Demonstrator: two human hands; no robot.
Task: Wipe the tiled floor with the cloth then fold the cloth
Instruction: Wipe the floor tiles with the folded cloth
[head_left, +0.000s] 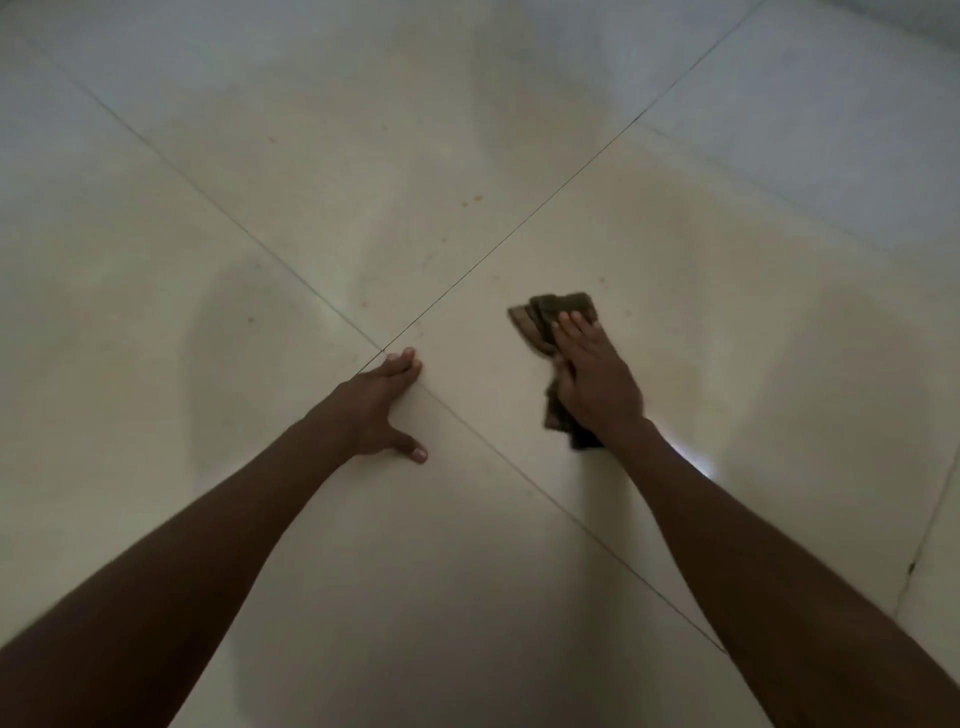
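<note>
Near the grout crossing of the pale tiled floor (311, 182), the crumpled brown cloth (550, 317) is pressed flat-fingered by the right hand (592, 379); the left hand (376, 410) is braced, fingers straight. Wiping is judged underway; folding requires both hands.

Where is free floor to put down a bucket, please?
Free: the pale tile beyond and right of the dark brown cloth, and the tile left of the left hand. Crowded: between that hand and the right hand, which presses the cloth.
</note>
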